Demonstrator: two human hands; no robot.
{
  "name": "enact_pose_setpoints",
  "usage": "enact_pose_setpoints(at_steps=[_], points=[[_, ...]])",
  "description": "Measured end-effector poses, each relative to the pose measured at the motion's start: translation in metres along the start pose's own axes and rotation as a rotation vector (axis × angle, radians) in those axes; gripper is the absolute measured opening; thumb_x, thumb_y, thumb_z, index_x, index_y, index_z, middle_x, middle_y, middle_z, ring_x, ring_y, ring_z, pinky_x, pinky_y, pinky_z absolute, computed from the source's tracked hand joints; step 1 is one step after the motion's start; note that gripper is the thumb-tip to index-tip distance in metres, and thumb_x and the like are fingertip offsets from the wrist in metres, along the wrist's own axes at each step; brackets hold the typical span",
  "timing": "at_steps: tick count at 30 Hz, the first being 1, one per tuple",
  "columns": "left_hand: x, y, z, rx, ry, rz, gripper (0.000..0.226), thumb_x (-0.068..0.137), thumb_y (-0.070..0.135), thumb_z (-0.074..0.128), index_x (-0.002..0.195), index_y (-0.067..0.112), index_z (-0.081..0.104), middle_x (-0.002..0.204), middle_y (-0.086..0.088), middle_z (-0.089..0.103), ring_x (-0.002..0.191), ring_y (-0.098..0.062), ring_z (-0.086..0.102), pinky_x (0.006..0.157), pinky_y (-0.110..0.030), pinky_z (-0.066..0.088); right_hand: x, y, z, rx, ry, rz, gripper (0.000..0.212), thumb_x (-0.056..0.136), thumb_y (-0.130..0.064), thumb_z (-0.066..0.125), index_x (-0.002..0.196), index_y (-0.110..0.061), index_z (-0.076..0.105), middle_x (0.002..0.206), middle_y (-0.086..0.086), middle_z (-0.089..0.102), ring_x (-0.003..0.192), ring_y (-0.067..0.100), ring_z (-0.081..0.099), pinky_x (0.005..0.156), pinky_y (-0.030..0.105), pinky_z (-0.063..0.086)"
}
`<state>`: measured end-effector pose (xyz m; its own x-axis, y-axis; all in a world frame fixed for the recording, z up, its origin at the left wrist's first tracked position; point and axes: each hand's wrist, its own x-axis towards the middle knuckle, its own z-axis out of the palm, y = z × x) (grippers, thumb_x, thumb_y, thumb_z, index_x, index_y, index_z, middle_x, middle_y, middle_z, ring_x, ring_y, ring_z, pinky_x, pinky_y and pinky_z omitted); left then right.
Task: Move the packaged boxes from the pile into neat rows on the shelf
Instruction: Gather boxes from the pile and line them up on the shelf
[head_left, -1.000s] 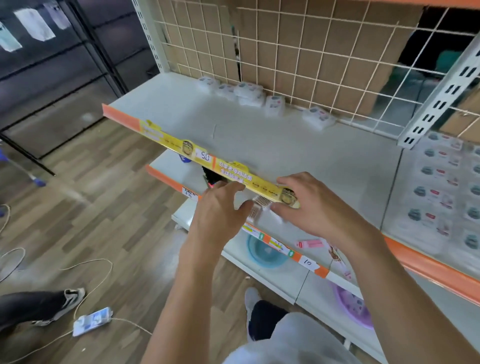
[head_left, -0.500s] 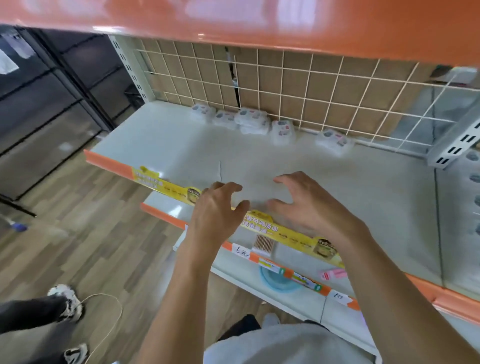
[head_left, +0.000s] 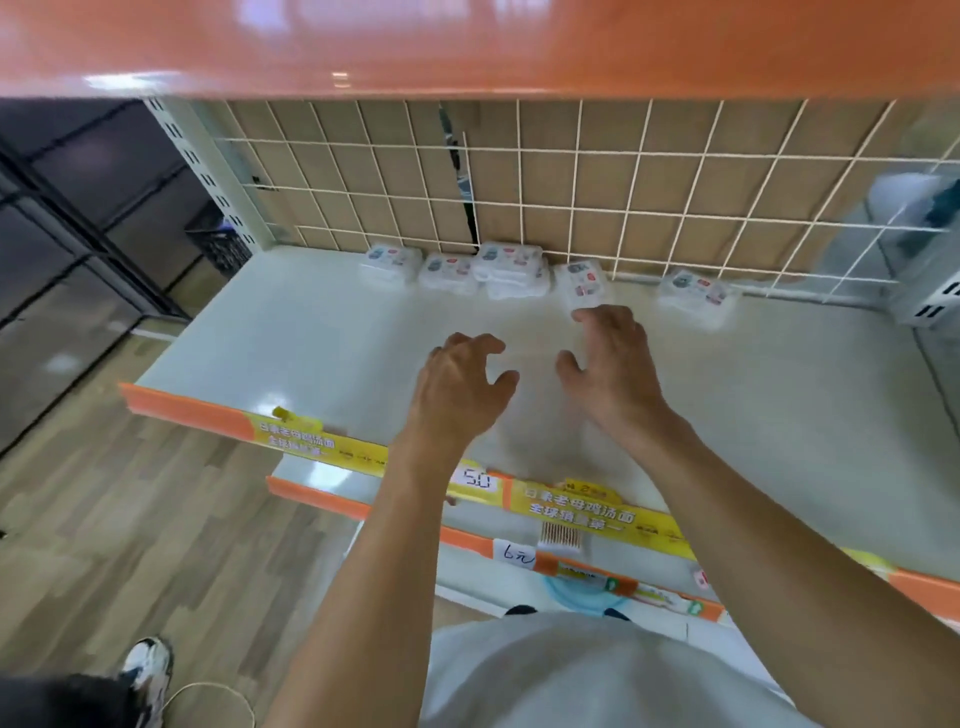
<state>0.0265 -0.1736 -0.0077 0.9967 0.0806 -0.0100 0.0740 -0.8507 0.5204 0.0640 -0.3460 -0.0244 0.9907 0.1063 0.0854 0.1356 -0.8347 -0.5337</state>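
Head view | both grips wide, empty: left hand (head_left: 462, 384), right hand (head_left: 615, 366) | packaged boxes (head_left: 511, 267) just beyond grips, loosely scattered along shelf (head_left: 291, 338) back | neat rows barely begun

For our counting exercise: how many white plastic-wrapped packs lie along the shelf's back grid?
6: leftmost, next, two stacked, one by the right hand, one far right. More may hide.

Packaged boxes (head_left: 511, 267) line the shelf (head_left: 311, 343) at twelve o'clock, against the wire grid (head_left: 597, 197); both hands hover before them.

Left hand (head_left: 464, 382) and right hand (head_left: 613, 371) reach forward, fingers curled apart, holding nothing.
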Motion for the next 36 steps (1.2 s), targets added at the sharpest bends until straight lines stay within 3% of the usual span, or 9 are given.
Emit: enact_pose_setpoints(at_steps=[7,11,14,17,20,24,28,33,36], points=[[0.042,-0.038,-0.018,-0.068,0.010,0.038,0.044,0.093,0.033,0.066,0.135,0.019,0.059,0.132,-0.009,0.058,0.121,-0.026,0.057,0.101,-0.031,0.043,0.046,-0.008,0.022,-0.154,-0.073,0.189,0.083,0.091,-0.045,0.057,0.158,-0.033,0.009,0.166,0.008,-0.010,0.151,0.036,0.000,0.119,0.052,0.015],[0.066,-0.046,-0.023,-0.135,0.039,0.028,0.045,0.092,0.033,0.068,0.133,0.017,0.060,0.131,-0.009,0.062,0.119,-0.024,0.060,0.098,-0.028,0.043,0.044,0.001,0.027,-0.136,0.012,0.183,0.068,0.091,-0.050,0.057,0.152,-0.035,0.030,0.164,0.007,0.016,0.145,0.038,0.022,0.115,0.049,0.024],[0.089,-0.040,-0.023,-0.231,0.052,-0.014,0.043,0.093,0.036,0.067,0.131,0.017,0.060,0.132,-0.005,0.062,0.120,-0.022,0.059,0.098,-0.030,0.045,0.031,0.002,0.026,-0.123,0.176,0.167,0.047,0.091,-0.042,0.062,0.135,-0.031,0.052,0.145,0.008,0.043,0.125,0.037,0.046,0.102,0.046,0.041],[0.112,-0.030,-0.022,-0.256,0.120,0.004,0.038,0.095,0.031,0.063,0.127,0.011,0.057,0.130,-0.010,0.062,0.120,-0.028,0.057,0.095,-0.030,0.043,0.021,0.002,0.025,-0.033,0.257,0.192,0.032,0.088,-0.030,0.067,0.120,-0.025,0.061,0.128,0.010,0.051,0.113,0.036,0.053,0.095,0.043,0.048],[0.132,-0.025,-0.019,-0.244,0.162,-0.002,0.037,0.098,0.024,0.059,0.129,0.004,0.053,0.130,-0.017,0.061,0.120,-0.035,0.056,0.095,-0.032,0.042,0.011,0.006,0.021,0.213,0.298,0.213,0.042,0.080,-0.014,0.070,0.120,-0.022,0.062,0.118,0.008,0.049,0.110,0.031,0.053,0.096,0.034,0.047],[0.153,-0.026,-0.012,-0.158,0.081,-0.048,0.049,0.096,0.037,0.060,0.130,0.001,0.053,0.129,-0.020,0.062,0.120,-0.038,0.055,0.096,-0.037,0.045,0.000,0.009,0.014,0.379,0.220,0.309,0.075,0.076,-0.010,0.074,0.143,-0.028,0.044,0.122,-0.003,0.038,0.107,0.016,0.047,0.075,0.024,0.051],[0.162,-0.026,-0.012,-0.152,0.051,-0.046,0.050,0.091,0.043,0.064,0.122,0.004,0.063,0.122,-0.016,0.067,0.113,-0.037,0.061,0.091,-0.038,0.051,-0.003,0.010,0.012,0.321,0.139,0.402,0.094,0.071,-0.030,0.086,0.150,-0.015,0.036,0.147,0.002,0.030,0.131,0.026,0.039,0.097,0.045,0.053],[0.163,-0.027,-0.018,-0.232,-0.034,-0.068,0.051,0.085,0.045,0.073,0.124,0.012,0.066,0.119,-0.004,0.070,0.102,-0.025,0.065,0.076,-0.028,0.050,-0.009,0.002,0.018,0.302,0.173,0.418,0.064,0.082,-0.040,0.077,0.135,-0.014,0.054,0.150,0.006,0.032,0.135,0.028,0.037,0.107,0.030,0.037],[0.151,-0.022,-0.017,-0.322,-0.122,-0.053,0.043,0.088,0.029,0.075,0.126,0.011,0.066,0.119,-0.002,0.068,0.098,-0.018,0.060,0.083,-0.028,0.049,-0.012,-0.005,0.018,0.255,0.233,0.361,0.065,0.078,-0.034,0.079,0.135,-0.020,0.051,0.133,0.005,0.044,0.120,0.026,0.038,0.103,0.031,0.033]])
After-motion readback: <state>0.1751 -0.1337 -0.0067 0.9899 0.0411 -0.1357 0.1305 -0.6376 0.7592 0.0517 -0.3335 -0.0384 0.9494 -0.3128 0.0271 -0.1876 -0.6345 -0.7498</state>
